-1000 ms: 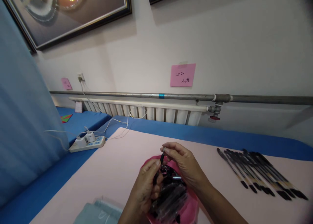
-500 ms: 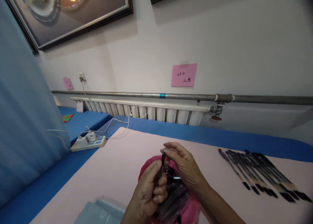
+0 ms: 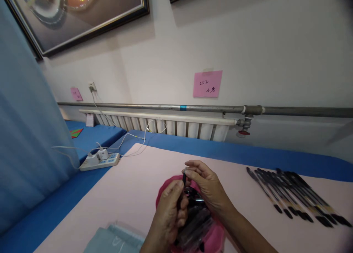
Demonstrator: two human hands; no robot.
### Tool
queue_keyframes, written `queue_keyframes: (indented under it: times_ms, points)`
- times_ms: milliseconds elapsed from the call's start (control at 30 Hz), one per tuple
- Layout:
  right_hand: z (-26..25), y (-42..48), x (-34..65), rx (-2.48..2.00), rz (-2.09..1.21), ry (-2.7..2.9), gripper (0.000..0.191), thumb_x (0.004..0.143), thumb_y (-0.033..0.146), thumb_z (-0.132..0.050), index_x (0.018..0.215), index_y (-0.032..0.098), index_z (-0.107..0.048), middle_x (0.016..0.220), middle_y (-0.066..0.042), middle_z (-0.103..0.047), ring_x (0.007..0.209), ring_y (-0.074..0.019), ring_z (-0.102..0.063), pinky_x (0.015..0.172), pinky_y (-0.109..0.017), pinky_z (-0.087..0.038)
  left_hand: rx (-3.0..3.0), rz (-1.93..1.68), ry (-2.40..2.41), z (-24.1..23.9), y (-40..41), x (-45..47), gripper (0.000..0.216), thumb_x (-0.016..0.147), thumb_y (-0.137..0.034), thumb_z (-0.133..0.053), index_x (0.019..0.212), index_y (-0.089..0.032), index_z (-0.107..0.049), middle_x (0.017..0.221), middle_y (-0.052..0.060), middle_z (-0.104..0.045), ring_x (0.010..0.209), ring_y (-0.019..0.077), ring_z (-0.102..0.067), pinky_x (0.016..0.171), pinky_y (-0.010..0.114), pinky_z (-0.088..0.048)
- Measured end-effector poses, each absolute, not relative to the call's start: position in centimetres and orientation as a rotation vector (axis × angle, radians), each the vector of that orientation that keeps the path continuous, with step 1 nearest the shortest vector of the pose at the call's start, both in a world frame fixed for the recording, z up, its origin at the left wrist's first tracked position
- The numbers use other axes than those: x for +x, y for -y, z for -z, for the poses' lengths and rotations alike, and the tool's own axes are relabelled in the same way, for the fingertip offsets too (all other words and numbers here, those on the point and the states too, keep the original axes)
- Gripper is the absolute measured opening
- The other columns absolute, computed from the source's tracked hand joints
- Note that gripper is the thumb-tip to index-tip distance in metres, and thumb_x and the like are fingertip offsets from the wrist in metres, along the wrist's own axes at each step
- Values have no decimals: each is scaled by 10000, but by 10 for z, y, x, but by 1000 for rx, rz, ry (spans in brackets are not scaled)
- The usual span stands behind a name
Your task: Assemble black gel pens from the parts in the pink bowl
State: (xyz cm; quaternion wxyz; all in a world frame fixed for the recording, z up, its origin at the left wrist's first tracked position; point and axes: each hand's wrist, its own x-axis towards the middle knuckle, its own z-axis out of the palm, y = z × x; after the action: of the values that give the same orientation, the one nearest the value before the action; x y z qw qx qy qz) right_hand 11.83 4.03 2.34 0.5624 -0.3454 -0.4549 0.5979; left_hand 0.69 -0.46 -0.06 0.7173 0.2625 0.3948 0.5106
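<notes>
My left hand (image 3: 168, 210) is closed around the lower part of a slim black stick (image 3: 184, 178). At its upper end, my right hand (image 3: 209, 185) pinches the light, shiny tip between thumb and forefinger. Both hands are held over a pink basin (image 3: 162, 191). Inside it lie dark items and several clear plastic sleeves (image 3: 194, 223). Most of the stick is hidden by my fingers, so its exact kind does not show. To the right, a row of black makeup brushes (image 3: 289, 194) lies side by side on the pink sheet (image 3: 110, 194).
A light-blue pouch (image 3: 113, 240) lies at the front left. The power strip (image 3: 100, 163) with plugs and white cables sits on the blue surface at the left. Behind are a radiator (image 3: 176, 128) and a pipe (image 3: 154, 107). A blue curtain (image 3: 30, 128) hangs at left.
My left fingers have slid slightly up the stick, so less of it shows. The right hand has barely moved and still pinches the tip.
</notes>
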Motion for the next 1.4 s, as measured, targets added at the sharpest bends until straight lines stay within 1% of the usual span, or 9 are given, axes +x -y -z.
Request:
queue_keyframes:
  times_ms: [167,267,367,500,733,933,1067,1233,1400]
  points:
    - [-20,-43,118,-821,-1537,994,363,620,313,-758,947,179,-674,674,25,-579,581,-106,-504,594,-247,-409,734,-1159,-1036,0,4,12,385,752,-561,-570,862,-200,-492,436,-116,-316,320,14,-158,311,154,-70]
    - [-20,-43,119,-828,-1619,1015,277,631,337,-743,834,153,-708,686,4,-591,612,-109,-495,612,-244,-398,761,-1144,-1015,0,4,10,378,762,-559,-556,865,-201,-492,443,-111,-335,323,17,-166,309,158,-82]
    - [-22,-41,120,-831,-1599,1080,202,633,347,-740,687,165,-671,585,35,-544,555,-99,-454,566,-235,-366,730,-1107,-945,1,5,9,362,767,-553,-555,836,-209,-467,456,-107,-348,331,18,-161,313,164,-69]
    - [-23,-39,117,-931,-1413,1092,255,603,364,-762,592,188,-578,513,73,-475,486,-91,-403,514,-237,-339,718,-1089,-984,3,5,12,357,765,-547,-562,794,-212,-440,465,-100,-369,333,15,-165,318,168,-53]
    - [-22,-38,115,-829,-1571,1016,247,666,377,-686,816,184,-726,866,-51,-674,818,-186,-556,720,-283,-424,572,-1121,-901,-1,6,12,354,765,-528,-575,800,-210,-422,457,-107,-353,345,11,-152,332,159,-47]
    - [-24,-39,119,-874,-1572,965,185,596,312,-768,697,169,-710,845,-29,-674,651,-124,-525,625,-244,-415,576,-1124,-899,-3,6,11,390,736,-543,-605,793,-211,-410,458,-110,-358,342,6,-147,331,157,-41]
    - [-27,-39,122,-837,-1615,978,232,648,334,-728,820,179,-735,931,-55,-679,747,-153,-561,684,-259,-437,585,-1110,-904,-4,7,11,407,727,-562,-603,807,-209,-416,458,-109,-371,337,5,-153,329,160,-46]
    - [-25,-42,124,-897,-1582,1023,212,615,305,-758,778,171,-737,767,-21,-666,560,-93,-481,589,-241,-406,592,-1095,-928,-3,7,12,416,719,-572,-605,803,-213,-412,461,-111,-365,337,3,-146,333,165,-31]
    - [-24,-45,128,-881,-1612,1088,254,626,336,-742,813,165,-741,843,-50,-681,679,-134,-547,653,-267,-431,569,-1086,-923,-1,7,11,423,713,-577,-607,793,-213,-406,462,-107,-371,342,6,-152,336,163,-35]
